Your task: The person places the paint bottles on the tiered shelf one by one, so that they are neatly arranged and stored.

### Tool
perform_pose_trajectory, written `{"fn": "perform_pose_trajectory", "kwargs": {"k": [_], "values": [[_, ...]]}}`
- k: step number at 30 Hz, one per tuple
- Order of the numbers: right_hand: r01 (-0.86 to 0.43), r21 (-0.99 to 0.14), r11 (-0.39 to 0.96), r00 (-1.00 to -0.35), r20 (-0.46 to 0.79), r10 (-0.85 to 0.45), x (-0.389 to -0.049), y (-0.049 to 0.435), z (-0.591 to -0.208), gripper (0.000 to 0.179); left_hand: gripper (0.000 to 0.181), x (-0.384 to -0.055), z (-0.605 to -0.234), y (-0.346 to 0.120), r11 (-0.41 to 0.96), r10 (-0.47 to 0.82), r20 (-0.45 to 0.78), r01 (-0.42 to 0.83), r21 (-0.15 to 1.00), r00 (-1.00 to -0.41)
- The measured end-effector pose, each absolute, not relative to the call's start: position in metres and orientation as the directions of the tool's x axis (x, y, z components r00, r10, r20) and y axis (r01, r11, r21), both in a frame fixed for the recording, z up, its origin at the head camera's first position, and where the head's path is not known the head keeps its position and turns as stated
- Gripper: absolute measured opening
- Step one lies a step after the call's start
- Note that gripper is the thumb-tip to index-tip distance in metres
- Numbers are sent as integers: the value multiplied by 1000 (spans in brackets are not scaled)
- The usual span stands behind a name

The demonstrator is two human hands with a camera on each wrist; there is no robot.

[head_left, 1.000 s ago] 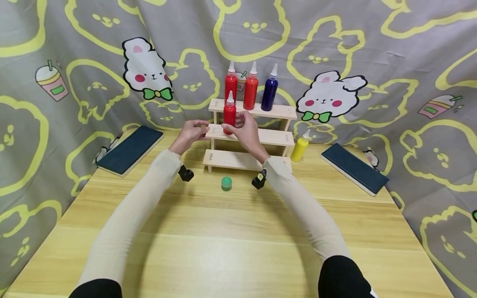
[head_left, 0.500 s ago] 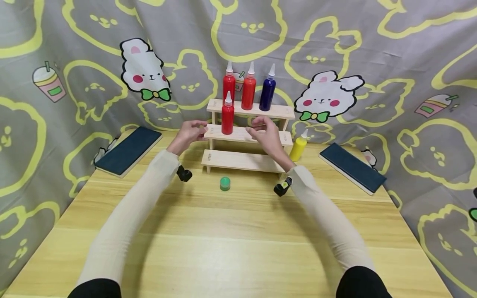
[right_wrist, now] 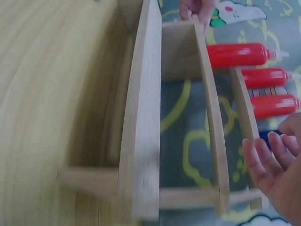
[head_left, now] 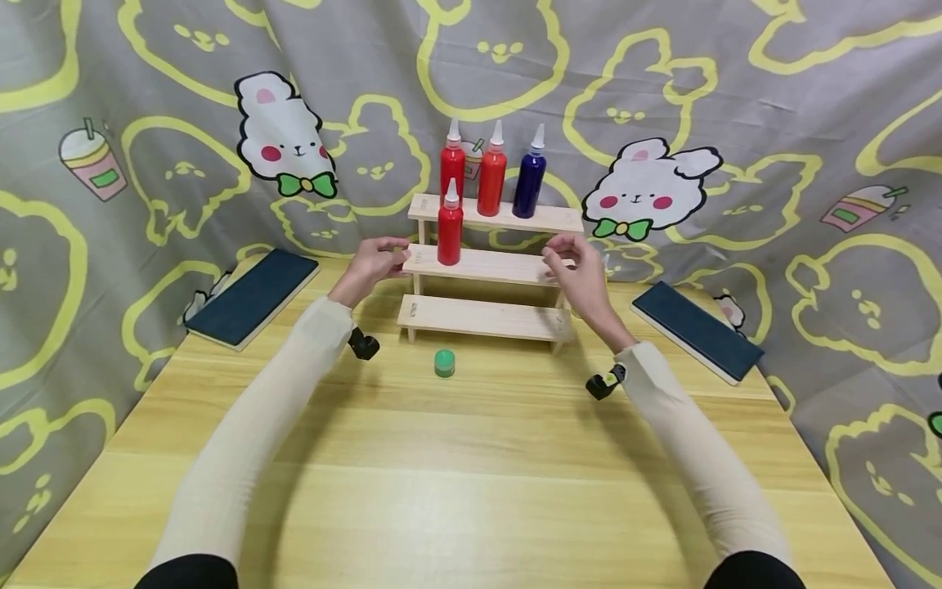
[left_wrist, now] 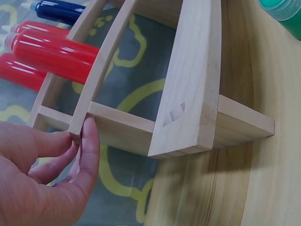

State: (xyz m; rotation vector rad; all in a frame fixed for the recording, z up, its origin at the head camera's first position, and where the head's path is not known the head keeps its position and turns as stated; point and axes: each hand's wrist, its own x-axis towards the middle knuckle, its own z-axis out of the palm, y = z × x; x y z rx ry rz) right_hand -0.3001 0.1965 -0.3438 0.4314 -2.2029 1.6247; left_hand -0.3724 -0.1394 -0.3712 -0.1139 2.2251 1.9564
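Note:
My left hand (head_left: 368, 268) pinches the left end of the middle step of a three-step wooden display stand (head_left: 486, 317); the left wrist view shows thumb and fingers on the board's end. A red squeeze bottle (head_left: 450, 236) with a white nozzle stands upright on that step, towards the left. Near the step's right end, my right hand (head_left: 583, 276) is held with fingers loosely bent and nothing in them. On the top step stand a red bottle (head_left: 452, 159), an orange-red bottle (head_left: 491, 184) and a dark blue bottle (head_left: 529, 184). The right hand hides most of a yellow bottle.
A small green-lidded jar (head_left: 445, 363) stands on the wooden table (head_left: 441, 491) before the stand. Dark blue books lie at either side, a left book (head_left: 253, 298) and a right book (head_left: 695, 329). A patterned grey curtain (head_left: 375, 49) hangs close behind.
My right hand has let go of the red bottle on the middle step and moved right to that step's far end, now covering the yellow bottle. The left hand has stayed in place.

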Motion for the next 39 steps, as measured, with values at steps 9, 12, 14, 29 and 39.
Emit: {"fn": "perform_pose_trajectory", "kwargs": {"k": [9,12,14,29,39], "values": [[-536,-755,377,-783,612,111,-305,246,-349,23,39,-375,-367,-141,157,66,-165,-153,976,-984],[-522,-736,431,-759,631,157,-313,261,-358,23,40,-375,-367,-142,162,60,-174,-163,973,-983],[-504,-718,479,-746,642,178,-315,269,-363,23,41,-375,-367,-142,159,57,-181,-170,973,-982],[-395,-714,578,-782,591,197,-319,296,-396,41,40,-375,-372,-141,134,63,-182,-173,976,-981],[-294,-778,555,-876,452,169,-328,302,-416,55,38,-374,-372,-139,125,53,-180,-172,977,-982]]}}
